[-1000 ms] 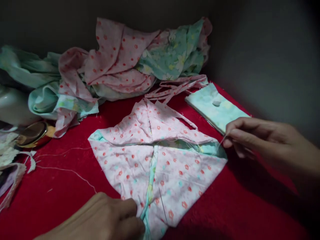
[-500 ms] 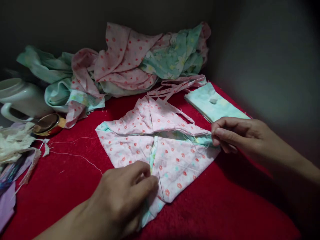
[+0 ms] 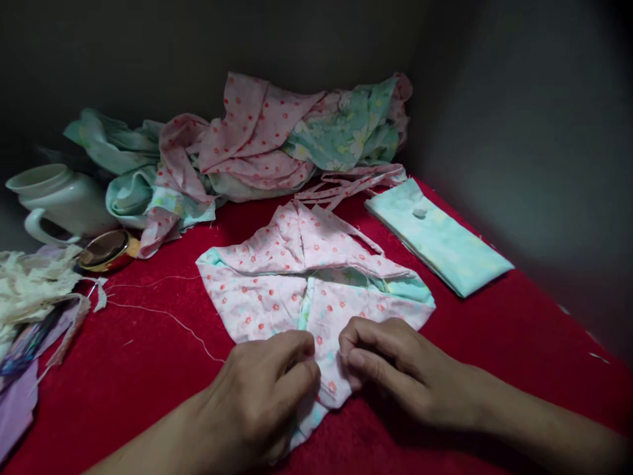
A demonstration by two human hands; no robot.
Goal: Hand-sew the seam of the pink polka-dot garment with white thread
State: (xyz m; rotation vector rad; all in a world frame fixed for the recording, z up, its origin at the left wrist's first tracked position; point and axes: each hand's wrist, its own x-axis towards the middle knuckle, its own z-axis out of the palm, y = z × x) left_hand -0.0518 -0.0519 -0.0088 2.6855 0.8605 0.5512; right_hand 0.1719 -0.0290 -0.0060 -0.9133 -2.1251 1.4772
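A sewn piece of pink flowered fabric (image 3: 277,300) with mint lining lies before me, an open slit across its middle. My left hand (image 3: 262,389) is closed on the near part of this piece, thumb against forefinger. Just to its right, my right hand (image 3: 390,369) is closed in a pinch over the near right edge; what sits between its fingertips is hidden. A thin pale thread (image 3: 173,309) runs leftward over the red cloth from beside the left hand. Mint lining shows at the slit and under the near corner.
A folded mint fabric bundle (image 3: 440,237) with a grey round spot lies right. Pink fabric strips (image 3: 346,181) and crumpled pink and mint cloth (image 3: 257,145) fill the back. At left are a white jug (image 3: 74,204), a gold-rimmed round container (image 3: 106,251) and cream lace (image 3: 34,284).
My right hand has let go of the fabric's right corner and come nearer and left, beside my left hand. The left hand keeps its grip. The view has shifted slightly.
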